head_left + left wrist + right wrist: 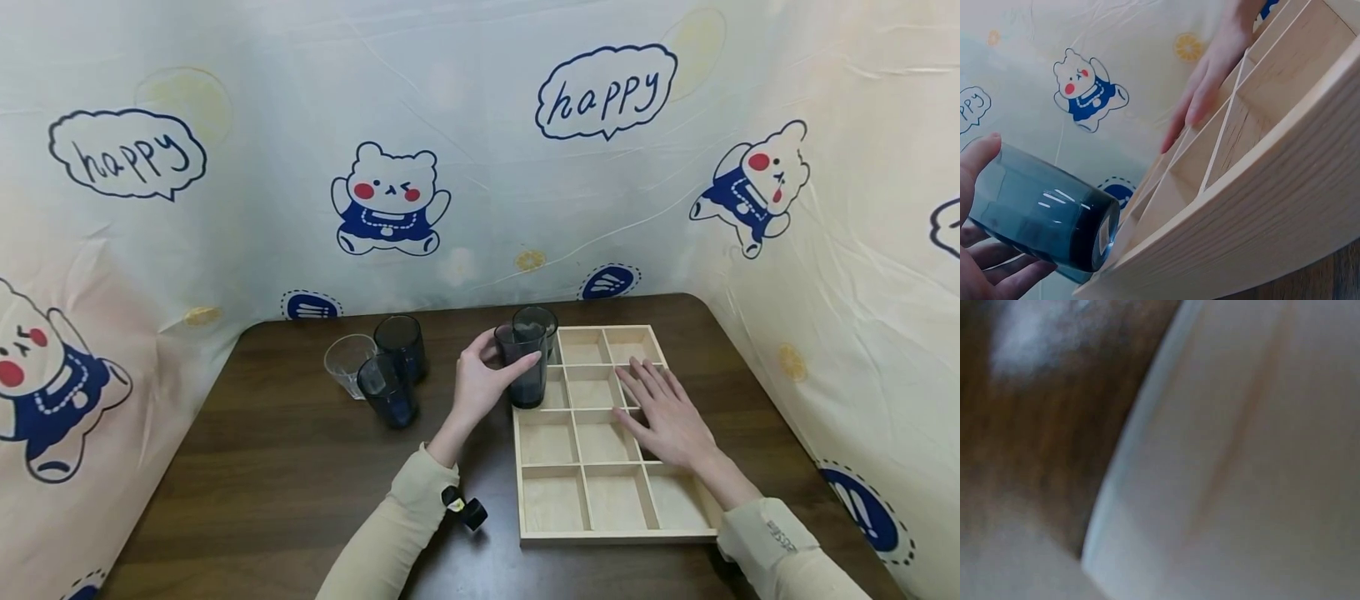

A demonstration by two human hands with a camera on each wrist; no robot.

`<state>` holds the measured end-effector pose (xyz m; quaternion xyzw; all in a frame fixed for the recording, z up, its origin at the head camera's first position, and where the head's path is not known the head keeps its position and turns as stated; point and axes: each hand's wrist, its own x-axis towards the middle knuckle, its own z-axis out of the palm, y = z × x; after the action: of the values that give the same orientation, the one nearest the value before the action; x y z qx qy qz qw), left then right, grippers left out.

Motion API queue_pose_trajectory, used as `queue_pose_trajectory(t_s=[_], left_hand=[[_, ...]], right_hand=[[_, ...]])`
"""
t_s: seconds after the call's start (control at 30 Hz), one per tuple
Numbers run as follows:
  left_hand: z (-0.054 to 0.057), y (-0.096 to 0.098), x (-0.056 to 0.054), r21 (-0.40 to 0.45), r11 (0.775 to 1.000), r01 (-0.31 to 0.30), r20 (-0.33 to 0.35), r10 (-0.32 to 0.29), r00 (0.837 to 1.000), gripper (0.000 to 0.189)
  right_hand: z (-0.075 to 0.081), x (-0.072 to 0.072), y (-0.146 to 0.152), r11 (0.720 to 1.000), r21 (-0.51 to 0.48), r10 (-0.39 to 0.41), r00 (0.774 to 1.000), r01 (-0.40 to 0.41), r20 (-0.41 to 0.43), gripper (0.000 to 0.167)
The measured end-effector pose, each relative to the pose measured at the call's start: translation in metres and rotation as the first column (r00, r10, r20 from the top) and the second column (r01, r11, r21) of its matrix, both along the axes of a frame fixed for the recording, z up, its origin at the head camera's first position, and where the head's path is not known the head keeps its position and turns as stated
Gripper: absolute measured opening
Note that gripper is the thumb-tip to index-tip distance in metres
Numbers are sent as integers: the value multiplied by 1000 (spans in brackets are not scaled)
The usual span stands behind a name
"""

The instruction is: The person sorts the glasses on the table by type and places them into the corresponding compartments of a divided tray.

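My left hand (483, 379) grips a dark blue-tinted glass (527, 375) round its side, thumb in front and fingers behind. In the left wrist view the same glass (1041, 203) lies across the picture, its base close to the rim of the wooden divided tray (1260, 187). Behind it, another dark glass (538, 317) stands at the back left corner of the wooden tray (615, 537). My right hand (667, 417) rests with its fingers spread on the tray's right side. The right wrist view is blurred and shows no hand.
On the left of the brown table (262, 467) stand a clear glass (347, 360) and two dark glasses, one in front (388, 396) and one behind (405, 346). A patterned curtain (480, 225) hangs round the back and sides of the table.
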<state>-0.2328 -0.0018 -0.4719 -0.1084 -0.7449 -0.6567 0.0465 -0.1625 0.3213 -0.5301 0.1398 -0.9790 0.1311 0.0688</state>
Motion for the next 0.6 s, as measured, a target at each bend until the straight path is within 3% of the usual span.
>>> queue_pose_trajectory(t_s=[0.6], left_hand=[[-11, 18, 10, -43, 999, 3, -52, -6, 999, 75]], right_hand=[[1, 0, 0, 1000, 7, -2, 1000, 2, -4, 77]])
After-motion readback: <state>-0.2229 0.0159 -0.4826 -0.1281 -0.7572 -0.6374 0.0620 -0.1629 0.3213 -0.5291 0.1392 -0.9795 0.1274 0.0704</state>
